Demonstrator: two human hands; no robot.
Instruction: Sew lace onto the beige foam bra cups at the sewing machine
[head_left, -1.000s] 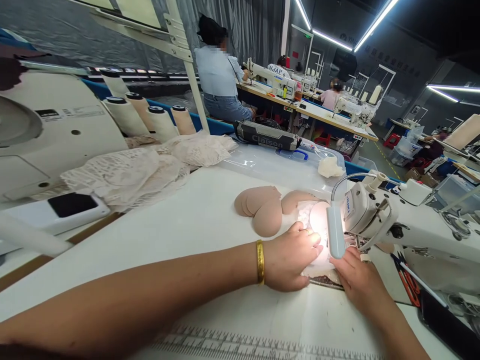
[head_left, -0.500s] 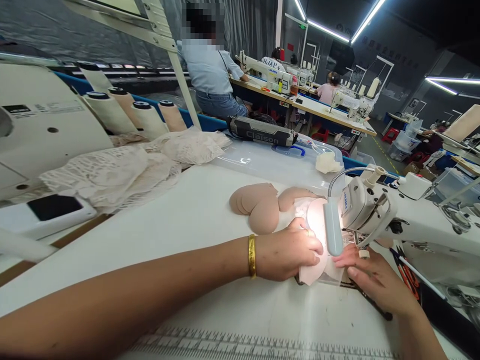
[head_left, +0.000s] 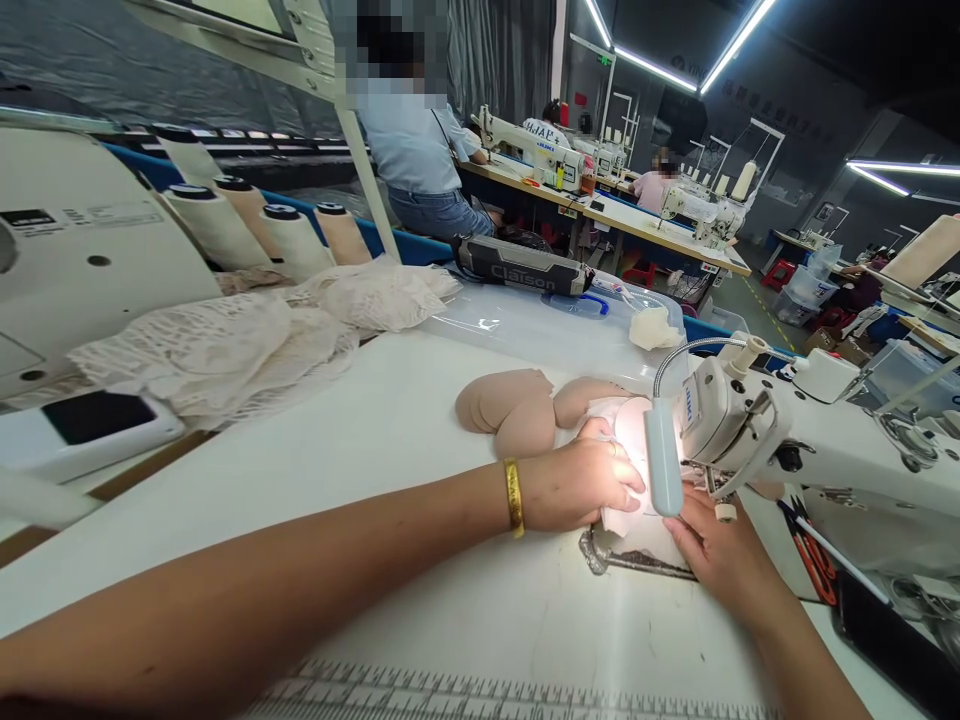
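Observation:
My left hand (head_left: 589, 482) has its fingers curled on a pale pink bra cup (head_left: 631, 425) with thin, sheer fabric along its edge. The cup lies beside the needle area of a white sewing machine (head_left: 750, 415), under bright light from a grey lamp (head_left: 664, 465). My right hand (head_left: 724, 545) rests flat at the near side of the machine head, fingers stretched and thumb apart; its fingertips are partly hidden by the lamp and machine. Beyond my left hand, several beige bra cups (head_left: 501, 405) lie overlapped on the white table (head_left: 420, 610).
Cream lace fabric (head_left: 225, 340) is heaped at left near thread cones (head_left: 296, 238). A translucent plastic bin (head_left: 517, 325) stands behind the table. Orange-handled scissors (head_left: 814, 560) and a black phone-like object (head_left: 892, 640) lie at right. A ruler strip (head_left: 450, 690) runs along the near edge. A person (head_left: 412, 150) sits ahead.
The bra cup and both hands have shifted slightly away from me, toward the machine. More of the metal-edged plate at the near side now shows. The camera view has moved a little.

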